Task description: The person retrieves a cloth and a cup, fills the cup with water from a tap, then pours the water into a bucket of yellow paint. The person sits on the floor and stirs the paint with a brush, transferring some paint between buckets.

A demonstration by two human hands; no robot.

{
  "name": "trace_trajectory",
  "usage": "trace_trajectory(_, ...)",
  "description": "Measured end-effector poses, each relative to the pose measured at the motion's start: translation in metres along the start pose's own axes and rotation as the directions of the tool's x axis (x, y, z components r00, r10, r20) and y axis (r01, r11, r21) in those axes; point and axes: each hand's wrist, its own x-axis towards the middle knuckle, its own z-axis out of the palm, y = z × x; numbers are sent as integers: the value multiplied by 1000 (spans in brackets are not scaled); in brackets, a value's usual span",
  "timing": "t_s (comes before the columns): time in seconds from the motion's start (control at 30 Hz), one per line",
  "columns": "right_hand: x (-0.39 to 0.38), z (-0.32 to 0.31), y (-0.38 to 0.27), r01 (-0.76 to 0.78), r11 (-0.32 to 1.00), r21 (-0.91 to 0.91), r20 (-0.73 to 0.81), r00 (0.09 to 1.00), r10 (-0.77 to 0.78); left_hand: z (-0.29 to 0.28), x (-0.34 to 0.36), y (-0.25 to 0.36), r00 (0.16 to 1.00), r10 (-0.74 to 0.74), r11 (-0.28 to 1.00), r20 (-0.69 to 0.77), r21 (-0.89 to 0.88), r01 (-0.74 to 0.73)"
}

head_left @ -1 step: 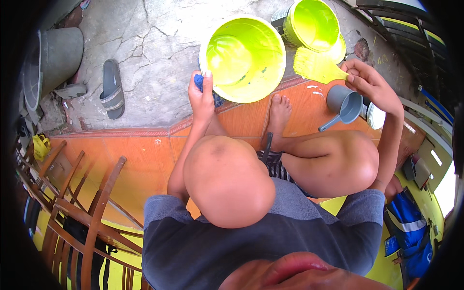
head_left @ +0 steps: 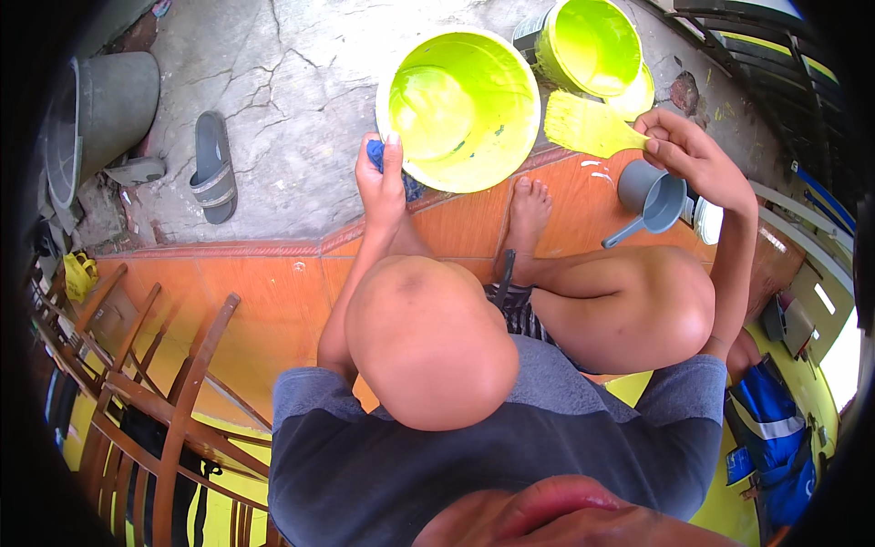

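Observation:
My left hand (head_left: 381,182) is closed on the near left rim of a bucket (head_left: 518,114), thumb over the edge. A bunched blue cloth (head_left: 375,153) shows beside its fingers. Bright yellow-green paint coats the bucket's inside and lies in a pool at the bottom. In my right hand (head_left: 693,159) is a wide paintbrush (head_left: 588,126), pinched by its handle, with its bristles covered in the same paint. The brush is held out to the right of the bucket, in front of a tilted paint can (head_left: 547,50) that is yellow-green inside.
A round paint-covered lid (head_left: 641,96) lies by the can. Near my right foot are a grey dipper (head_left: 638,190) and a white-topped container (head_left: 706,221). A grey slipper (head_left: 213,173) and large grey tub (head_left: 118,109) are at the left. Wooden chairs (head_left: 173,419) stand lower left.
My right hand has moved the paintbrush slightly left, toward the bucket. My left hand keeps its hold on the rim.

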Motion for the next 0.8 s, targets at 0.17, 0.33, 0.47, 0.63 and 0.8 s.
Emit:
trace_trajectory(0.17,66,47,-1,186,894,-409,-39,975,-220,13,5,0,998,41,995,-39,89,-37)
trace_trajectory(0.33,142,108,-10,322,585,-745,127,929,-349,11,10,-5,991,116,982,-67,157,-104)
trace_trajectory(0.47,179,133,-19,447,383,-808,274,862,-427,8,10,-11,983,138,982,-121,146,-120)
trace_trajectory(0.63,176,149,-41,372,373,-850,178,869,-462,7,4,-12,986,128,970,-108,222,-101)
trace_trajectory(0.8,112,76,-51,253,642,-724,-23,921,-389,5,8,-9,987,75,991,-142,119,-58)
